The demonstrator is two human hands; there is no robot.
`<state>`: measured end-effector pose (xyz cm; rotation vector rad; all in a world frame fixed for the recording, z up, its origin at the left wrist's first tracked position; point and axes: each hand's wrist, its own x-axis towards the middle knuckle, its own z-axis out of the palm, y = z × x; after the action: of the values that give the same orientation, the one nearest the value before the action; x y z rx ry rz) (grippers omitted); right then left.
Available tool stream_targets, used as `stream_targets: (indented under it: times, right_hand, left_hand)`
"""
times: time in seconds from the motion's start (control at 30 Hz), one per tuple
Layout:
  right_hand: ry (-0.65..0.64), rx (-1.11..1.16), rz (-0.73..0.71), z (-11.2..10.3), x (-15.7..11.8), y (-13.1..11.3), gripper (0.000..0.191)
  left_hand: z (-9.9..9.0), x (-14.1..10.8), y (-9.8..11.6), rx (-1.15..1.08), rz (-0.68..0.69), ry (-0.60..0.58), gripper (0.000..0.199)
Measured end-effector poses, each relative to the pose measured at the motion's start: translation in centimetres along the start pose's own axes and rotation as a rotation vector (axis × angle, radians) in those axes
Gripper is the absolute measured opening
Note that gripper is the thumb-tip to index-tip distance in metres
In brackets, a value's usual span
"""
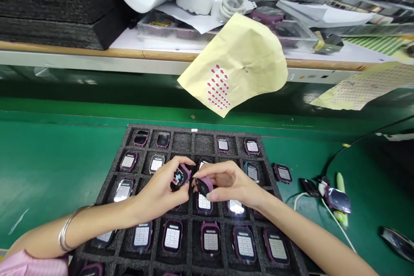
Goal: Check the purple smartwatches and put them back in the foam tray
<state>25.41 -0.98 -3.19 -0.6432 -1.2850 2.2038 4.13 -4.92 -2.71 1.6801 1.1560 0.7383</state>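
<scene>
Over the middle of a black foam tray, my left hand pinches a purple smartwatch case whose lit face shows a colourful picture. Close beside it, my right hand grips a second purple smartwatch case, tilted, its face dark. The two cases are almost touching; whether they meet is unclear. Below them, compartments hold several watch cases, such as a purple one with a lit white grid. Two at the far left, including a dark-faced watch, show no grid. My hands and forearms hide part of the tray.
Right of the tray lie a purple watch, another watch by a white cable, and a green marker-like stick. A yellow sticker sheet hangs from the shelf edge. Black foam blocks stand on the shelf.
</scene>
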Motion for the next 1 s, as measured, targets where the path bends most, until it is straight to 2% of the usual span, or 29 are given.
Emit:
stream_targets:
  times: [0.23,0.47,0.63,0.87,1.0]
  right_hand:
    - [0.026,0.022,-0.006,0.0,0.0,0.1,0.041]
    - [0.022,0.012,-0.023,0.1,0.1,0.0,0.041]
    - [0.060,0.021,-0.032,0.2,0.0,-0.1,0.036]
    - [0.132,-0.010,-0.030,0.1,-0.1,0.0,0.041]
    - [0.101,0.004,-0.047,0.1,-0.5,0.5,0.049]
  left_hand:
    - [0.0,0.3,-0.4,0.016,-0.054,0.078,0.037]
    - [0.0,0.3,-0.1,0.004,-0.041,0.059,0.037]
    - [0.0,0.2,-0.2,0.014,-0.043,0.056,0.038]
    - [0.1,-0.1,-0.9,0.081,-0.052,0.043,0.037]
    - [0.8,-0.7,-1.9,0.069,-0.093,0.151,0.039]
